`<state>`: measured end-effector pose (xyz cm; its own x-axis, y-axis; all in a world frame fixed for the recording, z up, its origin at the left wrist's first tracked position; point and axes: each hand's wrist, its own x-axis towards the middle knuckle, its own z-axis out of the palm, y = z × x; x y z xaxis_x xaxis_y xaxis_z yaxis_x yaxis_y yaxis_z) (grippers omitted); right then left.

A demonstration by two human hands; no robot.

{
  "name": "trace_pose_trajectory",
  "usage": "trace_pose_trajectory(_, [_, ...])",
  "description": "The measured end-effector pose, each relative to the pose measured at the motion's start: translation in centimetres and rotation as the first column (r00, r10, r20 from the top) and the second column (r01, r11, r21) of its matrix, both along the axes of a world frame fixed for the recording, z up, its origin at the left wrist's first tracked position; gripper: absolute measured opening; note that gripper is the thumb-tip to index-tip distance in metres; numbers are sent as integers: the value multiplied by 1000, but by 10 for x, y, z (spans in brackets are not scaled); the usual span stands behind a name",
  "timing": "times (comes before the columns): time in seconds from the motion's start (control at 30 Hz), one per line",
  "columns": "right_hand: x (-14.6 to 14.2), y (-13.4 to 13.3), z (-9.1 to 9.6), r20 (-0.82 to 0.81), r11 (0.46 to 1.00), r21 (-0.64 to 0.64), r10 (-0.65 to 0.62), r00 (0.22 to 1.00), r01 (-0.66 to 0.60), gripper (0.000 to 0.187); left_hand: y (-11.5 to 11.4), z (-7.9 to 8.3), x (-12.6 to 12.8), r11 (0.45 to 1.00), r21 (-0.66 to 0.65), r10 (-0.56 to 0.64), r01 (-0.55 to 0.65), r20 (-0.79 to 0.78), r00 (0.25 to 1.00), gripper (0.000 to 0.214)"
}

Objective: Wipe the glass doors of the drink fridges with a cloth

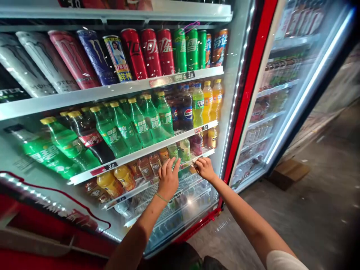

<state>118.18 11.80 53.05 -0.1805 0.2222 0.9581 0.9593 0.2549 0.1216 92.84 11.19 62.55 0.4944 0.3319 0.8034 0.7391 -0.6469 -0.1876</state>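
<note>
Forearms (132,234) reached into drinks cooler (247,101), L grip (168,179) open by small PET bottles (155,163), R grip (206,168) pinched on shelf strip (209,152). Bottles were light, slick; best held at neck.

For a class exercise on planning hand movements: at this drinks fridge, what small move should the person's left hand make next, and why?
Probably close the fingers of the left hand around the small pale-green plastic bottle: they are spread just below it, at the white shelf edge, while the right hand is occupied along that edge.
</note>
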Motion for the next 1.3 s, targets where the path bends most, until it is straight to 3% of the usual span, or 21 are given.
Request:
trace_pose_trajectory(0.07, [20, 10, 24, -35, 998, 29, -48, 998, 49, 33, 0, 1, 0, 1000, -4, -8, 8, -5, 1000, 52])
trace_pose_trajectory(0.23, [88, 51, 109, -296, 975, 158, -105, 949, 157, 37, -3, 3, 23, 999, 8, 49, -50, 60, 997, 50])
trace_pose_trajectory(0.3, [100, 58, 116, -355, 972, 179, -79, 932, 151, 36, -5, 0, 40, 995, -1, 98, -98, 120, 988, 49])
trace_pose_trajectory(0.37, [101, 52, 96, -335, 975, 181, -66, 940, 133, 37, -8, -5, 61, 991, -22, 134, -132, 169, 976, 49])
trace_pose_trajectory(0.5, [97, 15, 15, -190, 992, 97, -66, 980, 85, 43, -15, -21, 96, 989, -34, 145, -142, 178, 973, 53])
trace_pose_trajectory(0.57, [108, -2, -12, -132, 998, 39, -36, 991, 41, 40, -17, -29, 100, 983, -32, 185, -182, 176, 967, 55])
trace_pose_trajectory(0.63, [130, -5, -13, -102, 1000, 5, 11, 995, -11, 38, -18, -36, 91, 970, -25, 242, -242, 172, 955, 56])
trace_pose_trajectory(0.7, [157, 6, 5, -130, 999, 13, 41, 991, -40, 36, -18, -42, 71, 956, -6, 291, -294, 163, 943, 53])
trace_pose_trajectory(0.8, [185, 36, 40, -369, 995, 94, 14, 929, 22, 35, -17, -47, 28, 933, 34, 348, -359, 171, 922, 51])
trace_pose_trajectory(0.9, [184, 48, 41, -561, 995, 79, -5, 828, 59, 39, -18, -50, -13, 923, 78, 356, -377, 199, 913, 51])
trace_pose_trajectory(1.03, [146, 30, -12, -706, 997, -60, -70, 705, 38, 49, -17, -60, -46, 934, 20, 349, -357, 164, 923, 53])
trace_pose_trajectory(1.13, [99, 19, -50, -780, 993, -110, -108, 617, 35, 54, -12, -75, -50, 935, -84, 352, -343, 140, 925, 47])
trace_pose_trajectory(1.2, [58, 16, -65, -748, 993, -117, -80, 659, -12, 53, -7, -85, -44, 913, -186, 392, -362, 163, 905, 42])
trace_pose_trajectory(1.3, [-7, 8, -76, -466, 943, -216, 129, 875, -253, 54, -2, -95, -31, 877, -297, 446, -377, 216, 868, 41])
